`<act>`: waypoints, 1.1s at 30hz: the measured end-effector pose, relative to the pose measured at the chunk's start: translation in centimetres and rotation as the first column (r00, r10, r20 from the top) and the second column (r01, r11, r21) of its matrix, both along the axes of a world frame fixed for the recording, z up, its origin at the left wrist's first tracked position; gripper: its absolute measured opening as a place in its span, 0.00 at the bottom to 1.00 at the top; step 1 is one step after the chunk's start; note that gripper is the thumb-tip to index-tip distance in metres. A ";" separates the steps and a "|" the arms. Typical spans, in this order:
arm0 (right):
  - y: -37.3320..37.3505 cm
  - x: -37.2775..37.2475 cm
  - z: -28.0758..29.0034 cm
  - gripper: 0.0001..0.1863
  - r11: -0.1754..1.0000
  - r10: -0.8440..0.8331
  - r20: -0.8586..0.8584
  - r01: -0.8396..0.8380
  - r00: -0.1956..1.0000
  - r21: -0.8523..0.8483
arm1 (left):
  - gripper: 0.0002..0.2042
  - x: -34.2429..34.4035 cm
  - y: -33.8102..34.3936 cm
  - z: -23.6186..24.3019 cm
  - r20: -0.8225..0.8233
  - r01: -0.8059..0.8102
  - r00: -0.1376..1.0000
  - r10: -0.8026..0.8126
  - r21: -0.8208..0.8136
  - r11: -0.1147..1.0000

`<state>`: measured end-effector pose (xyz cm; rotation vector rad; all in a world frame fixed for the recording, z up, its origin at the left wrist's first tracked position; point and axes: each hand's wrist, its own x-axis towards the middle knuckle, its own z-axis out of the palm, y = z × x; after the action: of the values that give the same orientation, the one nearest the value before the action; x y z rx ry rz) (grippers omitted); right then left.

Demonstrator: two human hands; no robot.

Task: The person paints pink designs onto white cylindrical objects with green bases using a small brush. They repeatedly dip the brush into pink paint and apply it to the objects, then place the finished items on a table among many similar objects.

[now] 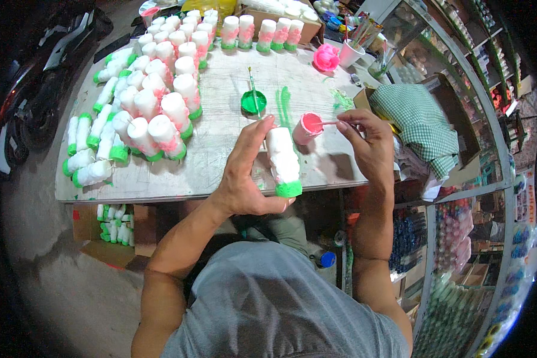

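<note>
My left hand (247,170) grips a white pillar candle (280,154) with a bright green base, thumb at the bottom and fingers at the top. The candle is upright, tilted slightly, near the table's front edge; no pink shows on its visible side. In my right hand (367,137) a thin paintbrush (330,123) is pinched between thumb and fingers, its tip in a small cup of pink paint (308,129). Behind my left hand is a shallow green paint dish (253,102) with another brush (252,80) lying across it.
Rows of pink-and-green painted white candles (174,107) stand at the left and back; unpainted-sided ones (94,173) lie beside them. A pink rose-shaped piece (326,58) and a white brush cup (351,53) stand at the back right. A checked cloth (414,122) covers a box. An open carton (110,235) sits below.
</note>
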<state>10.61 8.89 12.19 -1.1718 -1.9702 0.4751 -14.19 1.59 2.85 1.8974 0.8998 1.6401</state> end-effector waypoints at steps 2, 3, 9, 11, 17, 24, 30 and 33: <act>-0.7 0.0 -0.1 0.07 1.000 0.022 0.026 -0.022 0.999 0.010 | 0.57 -0.1 -0.1 -0.4 0.011 0.015 1.000 -0.015 0.003 1.000; -0.9 0.2 -0.3 0.07 0.999 0.045 0.018 -0.046 0.999 0.015 | 0.57 -0.3 -0.2 -0.7 0.010 0.004 1.000 -0.004 0.010 1.000; -3.3 1.6 0.5 0.07 0.997 0.071 -0.157 -0.067 0.985 0.033 | 0.57 -1.0 -0.9 0.2 -0.058 -0.039 0.997 0.044 0.079 0.996; -3.8 1.2 0.0 0.06 1.000 -0.022 -0.321 0.014 0.947 -0.028 | 0.57 -0.8 -1.4 0.9 -0.090 -0.060 0.994 0.067 0.083 0.995; -5.5 1.4 -3.8 0.09 0.973 -0.218 -0.384 0.229 0.897 -0.017 | 0.58 -1.4 -4.0 0.7 0.001 -0.065 0.998 0.065 0.027 0.998; -10.2 -2.1 -7.8 0.07 0.952 -0.047 -0.784 0.265 0.619 0.153 | 0.54 -3.1 -7.9 1.2 -0.042 0.017 0.999 -0.016 0.016 1.000; -9.1 -1.6 -13.4 0.07 0.990 0.005 -0.911 0.125 0.412 0.062 | 0.54 -1.6 -7.5 5.9 -0.185 0.113 0.981 -0.065 0.262 0.959; -7.7 1.0 -17.7 0.06 0.990 -0.062 -0.877 0.142 0.477 0.008 | 0.50 1.7 -4.7 6.6 -0.242 0.194 0.964 -0.109 0.363 0.912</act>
<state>11.62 1.17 -5.56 -0.7222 -0.9748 0.7423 -12.46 -3.12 9.43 2.3843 0.5124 1.6257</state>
